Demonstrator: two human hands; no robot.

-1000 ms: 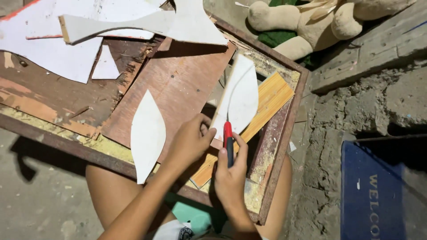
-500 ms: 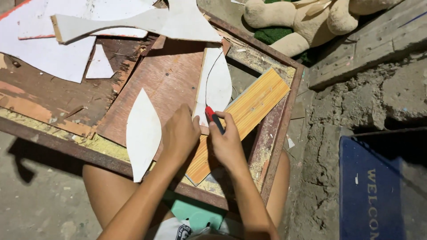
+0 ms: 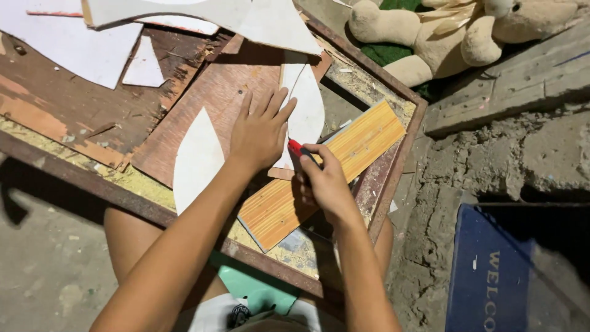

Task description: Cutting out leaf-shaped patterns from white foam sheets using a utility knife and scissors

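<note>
— What is each hand doing?

— The left hand [image 3: 261, 132] lies flat, fingers spread, pressing on a white leaf-shaped cutout [image 3: 305, 107] at the middle of the table [image 3: 74, 178]. The right hand [image 3: 326, 181] sits just right of it, its grip closed around a red utility knife [image 3: 297, 150], the knife's tip at the near edge of that cutout.

— What lies around them?

— An orange wood-grain board [image 3: 344, 166] runs slantwise under the right hand. A second white leaf-shaped piece [image 3: 196, 160] lies just left of the left forearm, on a brown plywood sheet [image 3: 184, 104]. Bigger white offcuts [image 3: 80, 49] lie at the far left. Beyond the table's far right corner a tan stuffed toy [image 3: 442, 37] lies on the ground, and a blue mat [image 3: 491, 270] lies near right.
</note>
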